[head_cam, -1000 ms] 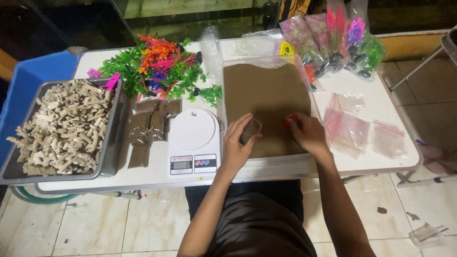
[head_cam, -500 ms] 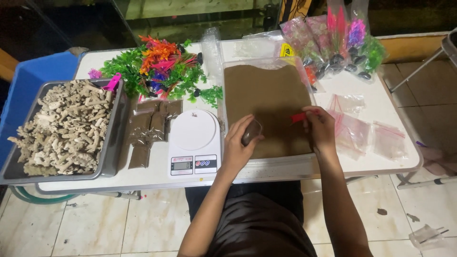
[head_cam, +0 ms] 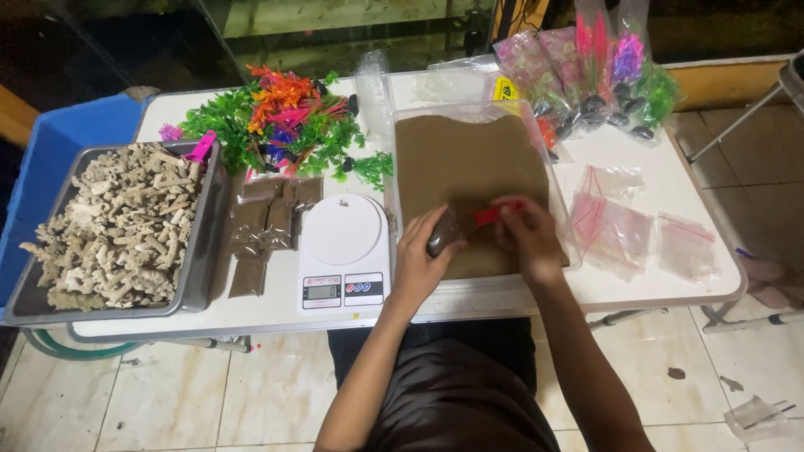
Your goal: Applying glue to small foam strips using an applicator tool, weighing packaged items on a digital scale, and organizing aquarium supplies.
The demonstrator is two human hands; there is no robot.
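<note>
My left hand (head_cam: 420, 253) grips a small clear bag (head_cam: 441, 235) partly filled with brown powder, held over the near edge of a clear tray of brown powder (head_cam: 469, 167). My right hand (head_cam: 526, 237) pinches a small red scoop (head_cam: 490, 215) whose tip points at the mouth of the bag. Both hands hover above the tray's front part. A white digital kitchen scale (head_cam: 343, 251) stands just left of my left hand with nothing on its platform.
Several filled brown powder bags (head_cam: 270, 226) lie left of the scale. A metal tray of pale coral pieces (head_cam: 117, 230) sits far left. Colourful plastic plants (head_cam: 280, 121) lie at the back, bagged plants (head_cam: 586, 75) back right. Loose empty zip bags (head_cam: 636, 230) lie right.
My right hand moved out to the right side of the tray, then came back left with the red scoop, which now meets the bag. My left hand stayed in place.
</note>
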